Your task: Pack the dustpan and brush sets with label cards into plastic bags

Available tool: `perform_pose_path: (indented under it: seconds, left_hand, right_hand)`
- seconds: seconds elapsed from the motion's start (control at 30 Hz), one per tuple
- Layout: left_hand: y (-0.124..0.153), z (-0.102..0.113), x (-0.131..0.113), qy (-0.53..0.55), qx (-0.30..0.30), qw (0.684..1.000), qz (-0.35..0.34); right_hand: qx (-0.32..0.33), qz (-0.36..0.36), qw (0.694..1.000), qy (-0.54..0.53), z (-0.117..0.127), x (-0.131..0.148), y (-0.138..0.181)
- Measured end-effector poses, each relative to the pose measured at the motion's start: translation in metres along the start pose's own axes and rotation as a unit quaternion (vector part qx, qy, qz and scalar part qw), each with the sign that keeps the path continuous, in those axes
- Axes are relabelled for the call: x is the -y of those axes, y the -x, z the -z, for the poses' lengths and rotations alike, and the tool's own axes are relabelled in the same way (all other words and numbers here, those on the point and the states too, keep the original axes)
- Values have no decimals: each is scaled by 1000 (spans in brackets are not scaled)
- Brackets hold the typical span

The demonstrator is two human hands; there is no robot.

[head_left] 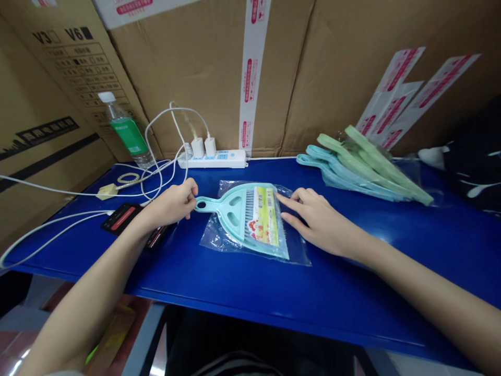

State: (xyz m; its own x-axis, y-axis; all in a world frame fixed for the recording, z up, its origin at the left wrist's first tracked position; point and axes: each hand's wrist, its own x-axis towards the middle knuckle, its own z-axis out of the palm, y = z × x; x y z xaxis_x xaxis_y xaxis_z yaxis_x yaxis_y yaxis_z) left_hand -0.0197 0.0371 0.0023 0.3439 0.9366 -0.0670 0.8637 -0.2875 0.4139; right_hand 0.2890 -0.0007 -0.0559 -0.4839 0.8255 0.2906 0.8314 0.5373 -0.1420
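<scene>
A light blue dustpan (231, 215) with a grey-bristled brush (249, 209) lies flat in a clear plastic bag (213, 237) on the blue table. A yellow-green printed card (268, 216) covers part of the bristles. At the tip of the dustpan's handle, my left hand (175, 202) is closed with curled fingers; whether it pinches the handle or the bag's edge cannot be made out. My right hand (317, 219) rests at the pan's wide end, fingers stretched out, fingertips touching the bag near the card.
More bagged dustpans, blue and green (368, 164), lie stacked at the back right. A white power strip (213, 160) with chargers, looping cables, a green-labelled bottle (129, 133) and a phone (122, 218) stand at left. Cardboard (207, 68) walls the back.
</scene>
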Motion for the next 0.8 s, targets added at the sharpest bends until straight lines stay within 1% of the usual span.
perform_pose_path:
  seconds: [0.17, 0.33, 0.47, 0.63, 0.7, 0.8]
  left_hand:
    - [1, 1, -3, -10, 0, 1000, 17]
    - [3, 4, -9, -28, -1, 998, 49]
    - [4, 6, -11, -46, -3, 997, 59]
    - [4, 7, -12, -70, 5, 995, 73]
    - [3, 7, -12, -86, 3, 994, 74]
    - [3, 6, -12, -108, -5, 991, 74]
  right_hand:
    - [32, -23, 998, 54, 0, 0, 1]
    - [40, -13, 996, 80, 2, 0, 1]
    - [37, -9, 993, 109, 3, 1, 1]
    - [30, -6, 992, 119, 4, 2, 2]
    - [27, -1, 993, 114, 5, 2, 2]
    - [4, 12, 996, 87, 5, 2, 1]
